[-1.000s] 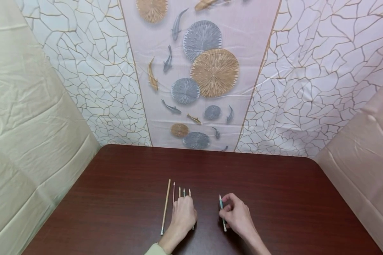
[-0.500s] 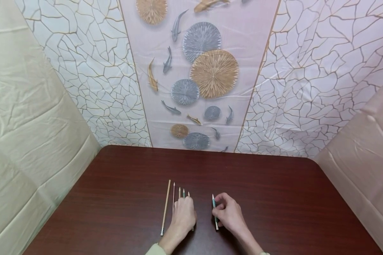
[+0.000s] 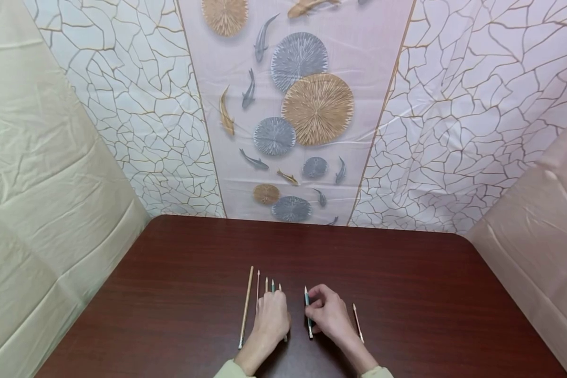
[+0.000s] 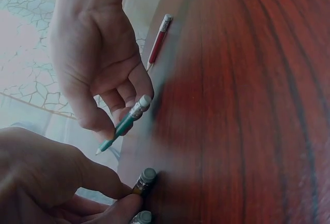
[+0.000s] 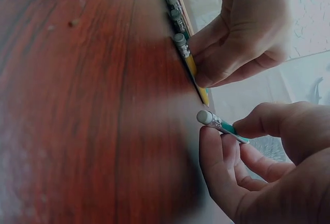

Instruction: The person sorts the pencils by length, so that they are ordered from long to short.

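My right hand (image 3: 329, 315) pinches a green pencil (image 3: 308, 314) between thumb and fingers, its pale tip pointing away from me and its white eraser nearest me. In the left wrist view the green pencil (image 4: 124, 126) hangs tilted beside the left hand. My left hand (image 3: 271, 317) rests low over a row of pencils, thumb and finger pinching a yellow pencil (image 5: 191, 65) at the row's right end. The left hand covers the middles of several pencils; their tips, such as the green one (image 3: 273, 286), stick out beyond the knuckles.
A long gold-coloured pencil (image 3: 246, 307) lies at the row's left end, beside a thin pink-red pencil (image 3: 258, 287). A short red pencil (image 3: 358, 324) lies alone right of my right hand. The dark red-brown table (image 3: 193, 262) ends at a patterned cloth backdrop (image 3: 283, 173).
My right hand has slid left with the green pencil, closer to the row. The short red pencil at the right has come into view. My left hand stays in place.
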`<state>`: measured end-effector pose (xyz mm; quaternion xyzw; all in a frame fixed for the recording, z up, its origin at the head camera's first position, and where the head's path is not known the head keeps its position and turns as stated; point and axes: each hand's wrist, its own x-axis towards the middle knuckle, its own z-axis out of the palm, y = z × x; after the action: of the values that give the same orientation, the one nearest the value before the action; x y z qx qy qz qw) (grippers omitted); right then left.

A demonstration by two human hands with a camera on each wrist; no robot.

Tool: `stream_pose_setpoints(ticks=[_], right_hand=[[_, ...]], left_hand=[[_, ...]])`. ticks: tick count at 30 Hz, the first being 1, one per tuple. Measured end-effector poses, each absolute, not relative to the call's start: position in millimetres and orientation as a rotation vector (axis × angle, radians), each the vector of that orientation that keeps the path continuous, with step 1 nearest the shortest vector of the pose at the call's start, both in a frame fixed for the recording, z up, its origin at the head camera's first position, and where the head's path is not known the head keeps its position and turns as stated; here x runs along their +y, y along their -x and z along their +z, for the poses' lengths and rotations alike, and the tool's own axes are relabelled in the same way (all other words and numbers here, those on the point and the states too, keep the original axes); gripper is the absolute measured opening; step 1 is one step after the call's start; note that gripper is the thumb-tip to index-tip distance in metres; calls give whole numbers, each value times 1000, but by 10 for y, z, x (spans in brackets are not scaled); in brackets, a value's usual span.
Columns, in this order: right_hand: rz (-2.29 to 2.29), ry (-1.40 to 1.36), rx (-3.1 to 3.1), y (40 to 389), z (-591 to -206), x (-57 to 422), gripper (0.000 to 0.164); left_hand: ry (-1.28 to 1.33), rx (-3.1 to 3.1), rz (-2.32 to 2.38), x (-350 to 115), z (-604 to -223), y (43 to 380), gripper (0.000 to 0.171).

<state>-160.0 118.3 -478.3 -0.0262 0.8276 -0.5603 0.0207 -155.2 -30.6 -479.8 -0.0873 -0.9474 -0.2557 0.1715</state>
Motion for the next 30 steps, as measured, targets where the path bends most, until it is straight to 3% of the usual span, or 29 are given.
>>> stream_pose_setpoints(ticks=[30], right_hand=[[-1679,143,2640,1607,-4799,930,27]], left_hand=[[230,-2711,-737,-324,-4790,1539,18]])
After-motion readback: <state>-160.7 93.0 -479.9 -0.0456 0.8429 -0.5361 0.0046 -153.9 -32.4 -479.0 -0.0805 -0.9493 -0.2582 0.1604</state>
